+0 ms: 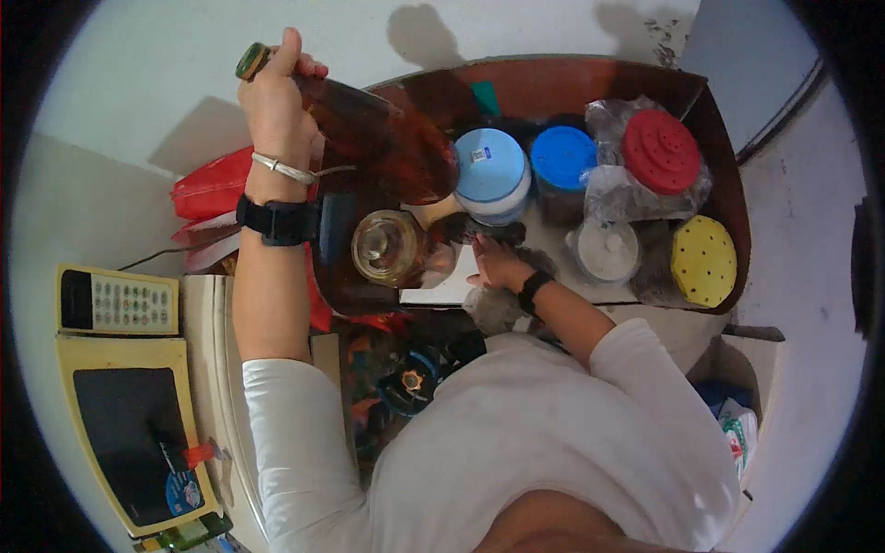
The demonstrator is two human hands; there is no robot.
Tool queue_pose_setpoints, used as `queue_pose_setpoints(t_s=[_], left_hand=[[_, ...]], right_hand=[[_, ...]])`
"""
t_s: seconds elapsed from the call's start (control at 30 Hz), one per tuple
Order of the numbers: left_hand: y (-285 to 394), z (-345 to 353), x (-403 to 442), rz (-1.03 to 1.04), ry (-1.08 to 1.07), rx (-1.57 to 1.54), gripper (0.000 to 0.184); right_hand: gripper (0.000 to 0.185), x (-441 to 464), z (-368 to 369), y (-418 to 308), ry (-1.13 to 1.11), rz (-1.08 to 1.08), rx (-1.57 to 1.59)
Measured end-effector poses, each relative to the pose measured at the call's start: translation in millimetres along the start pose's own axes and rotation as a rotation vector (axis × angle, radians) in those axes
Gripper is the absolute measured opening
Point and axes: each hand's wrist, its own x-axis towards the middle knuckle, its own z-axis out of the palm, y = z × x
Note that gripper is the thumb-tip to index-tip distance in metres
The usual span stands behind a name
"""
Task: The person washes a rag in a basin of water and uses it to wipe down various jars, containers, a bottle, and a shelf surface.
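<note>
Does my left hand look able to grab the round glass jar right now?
Probably not: your left hand grips the big bottle by its neck, so it would likely need freeing first. The glass jar itself looks uncovered on top.

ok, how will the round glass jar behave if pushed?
The glass jar is likely stiff but fragile, given its clear, shiny wall. Its round body would probably roll if toppled. The lid's knob looks smooth, so perhaps slippery.

Right hand [498, 267] blocks gap between glass jar [383, 247], white-lidded jar [607, 252].
</note>
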Motion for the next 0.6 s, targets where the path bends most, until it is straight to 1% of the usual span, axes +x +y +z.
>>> queue_pose_setpoints(t_s=[0.07,0.17,0.23,0.37,0.43,0.5,0.57,0.6], left_hand=[[0.3,-9.3,1.4,-0.015,0.059,-0.007,0.023],[-0.1,-19.1,3.3,-0.03,0.091,0.025,0.025],[-2.6,-23.9,5.9,-0.027,0.098,0.003,0.024],[-4.1,-26.9,9.5,-0.042,0.129,-0.002,0.023],[-6.3,-26.6,13.9,-0.042,0.108,-0.012,0.023],[-10.8,-23.8,16.3,-0.037,0.084,-0.018,0.023],[-16.8,-18.7,13.9,-0.031,0.1,0.09,0.024],[-20.5,-17.4,14.2,-0.055,0.107,0.063,0.025]], right_hand=[[0.086,3.9,4.5,2.9,0.0,-0.014,-0.018],[0.086,4.5,3.6,1.2,0.008,-0.042,-0.046],[0.086,0.8,1.4,-2.0,0.0,-0.004,-0.1],[0.086,-1.0,-0.9,-2.6,0.001,0.0,-0.076],[0.082,-4.2,-5.1,-3.8,-0.02,0.017,0.003],[0.081,-2.5,-2.9,-2.8,0.0,0.01,-0.021],[0.081,-3.9,-3.7,-3.6,0.023,0.005,-0.042],[0.081,-5.1,-3.6,-3.9,0.016,0.013,-0.027]])
